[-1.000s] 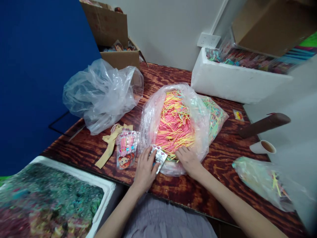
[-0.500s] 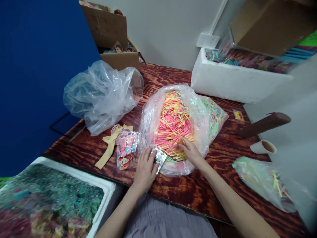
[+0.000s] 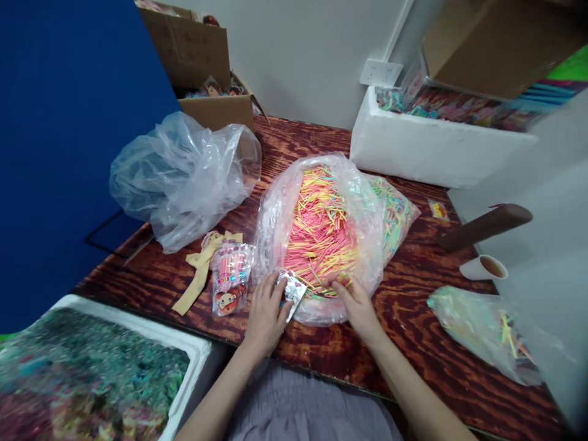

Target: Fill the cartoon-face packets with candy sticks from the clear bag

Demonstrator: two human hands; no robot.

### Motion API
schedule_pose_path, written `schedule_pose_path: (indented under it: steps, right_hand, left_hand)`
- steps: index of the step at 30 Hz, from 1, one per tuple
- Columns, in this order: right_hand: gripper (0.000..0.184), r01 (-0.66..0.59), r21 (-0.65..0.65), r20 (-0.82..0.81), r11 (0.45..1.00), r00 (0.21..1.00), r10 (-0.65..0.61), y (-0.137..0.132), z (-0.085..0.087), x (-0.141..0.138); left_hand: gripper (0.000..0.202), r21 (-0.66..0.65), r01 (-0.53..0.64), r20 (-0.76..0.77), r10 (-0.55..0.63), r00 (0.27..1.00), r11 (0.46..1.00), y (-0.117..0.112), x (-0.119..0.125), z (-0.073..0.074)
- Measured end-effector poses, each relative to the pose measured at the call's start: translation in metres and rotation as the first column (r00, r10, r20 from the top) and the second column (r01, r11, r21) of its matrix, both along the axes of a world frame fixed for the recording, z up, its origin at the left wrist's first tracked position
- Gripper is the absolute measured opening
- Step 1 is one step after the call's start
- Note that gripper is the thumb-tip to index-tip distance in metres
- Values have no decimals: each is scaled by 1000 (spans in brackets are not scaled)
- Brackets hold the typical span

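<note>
Since the thin pink and yellow sticks (image 3: 319,242) look slight, each should weigh almost nothing, and they may well be brittle, so a gentle fingertip hold around the middle of a few aligned ones seems kinder than squeezing their ends. They lie heaped in an open clear bag (image 3: 267,229) on the worktop (image 3: 321,352), where the right hand (image 3: 361,306) reaches into the near side; its fingers are curled, but whether that grip has anything between thumb and fingertips, I cannot tell. The left hand (image 3: 264,311) has its grip pinching a silvery packet (image 3: 296,291) against the bag's near-left rim; its film looks limp and slick, best taken by an edge.
</note>
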State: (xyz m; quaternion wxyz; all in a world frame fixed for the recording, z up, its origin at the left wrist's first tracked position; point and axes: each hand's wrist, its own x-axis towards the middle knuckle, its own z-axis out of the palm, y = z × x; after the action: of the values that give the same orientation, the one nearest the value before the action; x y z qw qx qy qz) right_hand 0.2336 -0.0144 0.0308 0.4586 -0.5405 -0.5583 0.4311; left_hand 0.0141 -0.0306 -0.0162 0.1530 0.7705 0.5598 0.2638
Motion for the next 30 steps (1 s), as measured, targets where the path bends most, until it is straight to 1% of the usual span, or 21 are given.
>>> schedule_pose_path:
  steps: [2, 4, 7, 8, 9, 10, 11, 12, 13, 14, 15, 16, 18, 19, 21, 23, 24, 25, 27, 28, 30]
  right_hand:
    - [15, -19, -8, 46, 1000, 999, 19, -14, -13, -9]
    - [16, -12, -8, 94, 1000, 996, 13, -22, -26, -16]
    - [17, -8, -19, 104, 1000, 994, 10, -26, -38, -19]
    - [18, -17, -23, 94, 1000, 995, 19, -26, -40, -18]
    - [19, -36, -17, 80, 999, 996, 38, -25, -42, -18]
    - [22, -55, 1, 60, 998, 997, 55, -25, -44, -17]
    - [25, -70, 26, 35, 997, 997, 69, -26, -45, -16]
    - [27, -81, 51, 8, 995, 997, 80, -26, -47, -16]
    - [29, -82, 68, -19, 994, 996, 83, -27, -48, -16]
    - [30, -77, 74, -39, 994, 996, 80, -27, -48, -16]
    - [29, -70, 73, -47, 995, 996, 74, -27, -48, -16]
    - [28, -68, 68, -41, 995, 997, 70, -27, -46, -17]
    - [24, -68, 67, 0, 995, 998, 68, -26, -41, -18]
    - [22, -66, 67, 20, 996, 998, 65, -25, -38, -18]
    - [22, -60, 66, 43, 996, 997, 57, -23, -32, -18]
    - [22, -59, 68, 41, 996, 998, 57, -22, -29, -18]
    - [22, -65, 71, 36, 995, 997, 62, -22, -28, -18]
    - [21, -71, 72, 31, 995, 997, 68, -22, -27, -18]
    - [20, -84, 71, 25, 994, 996, 82, -22, -27, -18]
    - [20, -89, 68, 24, 994, 996, 87, -23, -27, -18]
    - [20, -93, 63, 23, 994, 996, 92, -23, -26, -18]
  left_hand:
    - [46, 9, -8, -5, 8, 1000, 1000, 1, -1, 2]
    - [45, 28, -28, -20, 29, 999, 999, 1, -1, 8]
    - [44, 80, -64, -58, 68, 996, 995, -1, 7, 25]
    - [46, 99, -51, -63, 58, 996, 994, -3, 14, 31]
    - [48, 107, -15, -66, 22, 998, 994, -5, 22, 37]
    - [52, 109, 55, -66, -48, 997, 993, -7, 32, 43]
    - [58, 90, 155, -73, -149, 986, 984, -9, 42, 48]
    - [63, 62, 263, -85, -258, 963, 963, -10, 51, 52]
    - [65, 36, 342, -90, -338, 937, 939, -11, 60, 54]
    - [67, 12, 394, -89, -391, 916, 919, -12, 65, 56]
    - [67, 0, 416, -81, -414, 907, 910, -11, 68, 57]
    - [66, -3, 408, -64, -408, 911, 913, -10, 67, 57]
    - [60, 9, 326, -12, -326, 945, 945, -6, 55, 55]
    - [54, 18, 254, 13, -254, 967, 967, -4, 46, 53]
    - [41, 23, 50, 25, -50, 998, 998, -1, 27, 48]
    - [35, 14, -143, -54, 144, 988, 990, 1, 11, 42]
    - [37, 9, -209, -110, 209, 972, 978, 1, 5, 38]
    - [42, -1, -250, -160, 246, 956, 968, 1, 2, 34]
    - [45, -47, -267, -195, 254, 947, 962, 1, -2, 27]
    - [41, -83, -264, -170, 247, 954, 961, 2, -2, 24]
    - [29, -160, -273, -58, 267, 962, 948, 6, -4, 21]
